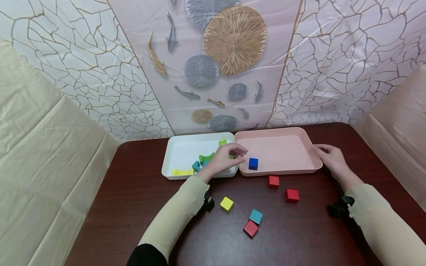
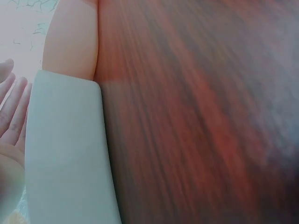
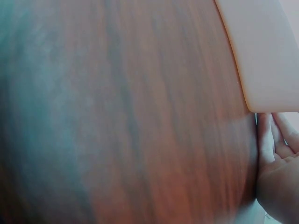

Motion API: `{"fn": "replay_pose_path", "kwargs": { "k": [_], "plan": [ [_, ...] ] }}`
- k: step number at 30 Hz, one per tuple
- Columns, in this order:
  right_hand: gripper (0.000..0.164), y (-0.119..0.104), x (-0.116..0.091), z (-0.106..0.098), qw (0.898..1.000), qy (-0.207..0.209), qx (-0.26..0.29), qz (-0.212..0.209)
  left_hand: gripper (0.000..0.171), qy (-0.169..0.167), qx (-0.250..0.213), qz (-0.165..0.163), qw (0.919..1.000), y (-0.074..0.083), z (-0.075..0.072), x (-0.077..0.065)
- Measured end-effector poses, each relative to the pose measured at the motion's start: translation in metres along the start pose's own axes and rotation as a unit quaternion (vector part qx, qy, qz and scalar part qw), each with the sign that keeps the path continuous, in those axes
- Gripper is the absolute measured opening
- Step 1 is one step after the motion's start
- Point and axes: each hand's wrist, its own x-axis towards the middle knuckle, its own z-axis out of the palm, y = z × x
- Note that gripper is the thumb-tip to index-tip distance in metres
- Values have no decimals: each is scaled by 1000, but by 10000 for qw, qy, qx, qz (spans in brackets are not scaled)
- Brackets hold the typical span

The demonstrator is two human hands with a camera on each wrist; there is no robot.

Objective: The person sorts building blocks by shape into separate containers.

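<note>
My left hand (image 1: 225, 158) hovers over the place where the white tray (image 1: 178, 146) and the pink tray (image 1: 273, 138) meet, holding nothing. Its loosely extended fingers also show at the edge of the left wrist view. Just right of its fingertips, a blue cube (image 1: 253, 164) sits in the front left corner of the pink tray. My right hand (image 1: 332, 159) pinches the pink tray's right rim; the right wrist view shows its fingers right at the tray's corner. The white tray holds green arch-shaped blocks (image 1: 206, 159), teal blocks (image 1: 196, 166) and a yellow piece (image 1: 182, 172), partly hidden by my left hand.
On the dark wooden table (image 1: 133, 207) in front of the trays lie a yellow cube (image 1: 226, 204), a teal cube (image 1: 256, 217) touching a red cube (image 1: 250, 229), and two more red cubes by the pink tray. Behind the trays hangs a patterned cloth (image 1: 213, 99).
</note>
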Motion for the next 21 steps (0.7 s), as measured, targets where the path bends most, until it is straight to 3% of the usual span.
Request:
{"fn": "replay_pose_path", "kwargs": {
  "k": [9, 21],
  "plan": [
    [63, -2, -2, 1, 10000, 32, 57, -22, 29, 150, -11, -103, 9998, 0, -10, -11],
    [64, -1, -2, 0, 10000, 7, 32, -33, 29, 449, -391, -65, 9982, -1, -18, -31]
  ]
}}
